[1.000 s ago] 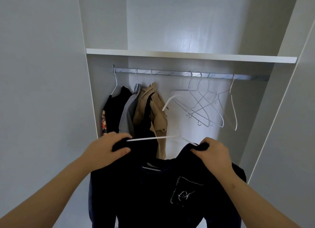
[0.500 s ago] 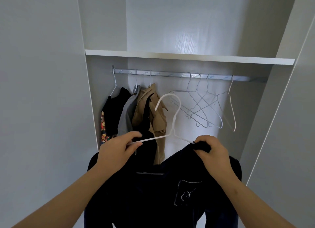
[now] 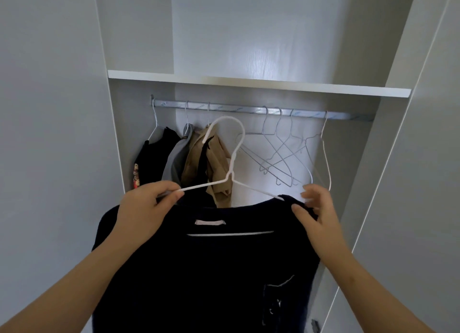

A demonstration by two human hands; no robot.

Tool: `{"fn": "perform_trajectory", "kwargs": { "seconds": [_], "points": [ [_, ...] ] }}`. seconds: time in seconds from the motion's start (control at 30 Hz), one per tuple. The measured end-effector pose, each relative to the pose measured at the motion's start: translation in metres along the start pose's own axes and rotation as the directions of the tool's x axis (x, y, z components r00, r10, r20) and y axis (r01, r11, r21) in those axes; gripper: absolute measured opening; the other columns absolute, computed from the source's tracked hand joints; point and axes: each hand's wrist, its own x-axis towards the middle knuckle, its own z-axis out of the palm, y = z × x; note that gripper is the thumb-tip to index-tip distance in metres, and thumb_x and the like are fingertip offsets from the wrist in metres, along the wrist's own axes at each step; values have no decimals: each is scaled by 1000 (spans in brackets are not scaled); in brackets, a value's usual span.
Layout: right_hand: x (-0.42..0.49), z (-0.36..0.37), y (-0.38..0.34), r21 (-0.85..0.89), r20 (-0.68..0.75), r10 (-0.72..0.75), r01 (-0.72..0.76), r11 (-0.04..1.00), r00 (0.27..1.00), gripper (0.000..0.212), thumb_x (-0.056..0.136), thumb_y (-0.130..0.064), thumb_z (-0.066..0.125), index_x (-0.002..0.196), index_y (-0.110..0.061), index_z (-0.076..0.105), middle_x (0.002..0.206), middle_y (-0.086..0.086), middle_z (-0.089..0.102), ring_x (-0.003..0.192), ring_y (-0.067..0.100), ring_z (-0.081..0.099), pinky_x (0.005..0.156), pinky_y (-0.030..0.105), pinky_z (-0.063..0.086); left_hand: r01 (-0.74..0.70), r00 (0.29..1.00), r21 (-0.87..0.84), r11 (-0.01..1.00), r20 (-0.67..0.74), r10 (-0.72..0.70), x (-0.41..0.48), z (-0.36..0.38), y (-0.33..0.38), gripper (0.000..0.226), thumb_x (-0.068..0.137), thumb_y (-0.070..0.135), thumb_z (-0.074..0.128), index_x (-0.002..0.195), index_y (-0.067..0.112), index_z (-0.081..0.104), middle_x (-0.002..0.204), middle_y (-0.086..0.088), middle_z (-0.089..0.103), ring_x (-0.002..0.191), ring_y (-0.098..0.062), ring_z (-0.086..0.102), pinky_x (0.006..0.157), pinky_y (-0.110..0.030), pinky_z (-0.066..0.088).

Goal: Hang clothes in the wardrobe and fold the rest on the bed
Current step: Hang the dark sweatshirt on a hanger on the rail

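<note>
A dark navy shirt point(image 3: 211, 270) with a chest pocket hangs on a white wire hanger point(image 3: 232, 156), held in front of the open wardrobe. My left hand point(image 3: 146, 208) pinches the hanger's left arm at the shirt's left shoulder. My right hand point(image 3: 316, 208) pinches the shirt's right shoulder fabric over the hanger's right end. The hanger's hook stands upright, just below the metal rail point(image 3: 249, 110), in front of the hanging clothes.
On the rail's left hang a black garment point(image 3: 156, 156), a grey one point(image 3: 176, 158) and a tan one point(image 3: 216, 163). Several empty wire hangers point(image 3: 286, 156) hang to the right. A white shelf point(image 3: 249, 82) sits above; wardrobe walls close in on both sides.
The shirt and hanger have risen toward the rail and the hook has swung upright. My left hand shifted from gripping the shoulder fabric to pinching the hanger wire.
</note>
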Motion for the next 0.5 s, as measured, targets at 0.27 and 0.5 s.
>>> {"fn": "perform_trajectory", "kwargs": {
  "seconds": [0.27, 0.5],
  "points": [
    [9, -2, 13, -389, 180, 40, 33, 921, 983, 23, 89, -12, 51, 102, -27, 62, 78, -24, 58, 72, -7, 53, 63, 2, 39, -108, 994, 41, 993, -6, 108, 6, -8, 0, 8, 81, 8, 68, 85, 12, 73, 66, 20, 53, 64, -4, 55, 66, -3, 38],
    [14, 25, -27, -431, 353, -123, 278, 859, 927, 12, 90, -38, 50, 94, -31, 59, 88, -19, 59, 86, 8, 51, 79, 27, 37, -2, 999, -102, 995, 48, 7, 8, -5, 1, 17, 83, 18, 64, 78, 35, 65, 68, 14, 61, 71, -7, 56, 63, -13, 42]
  ]
}}
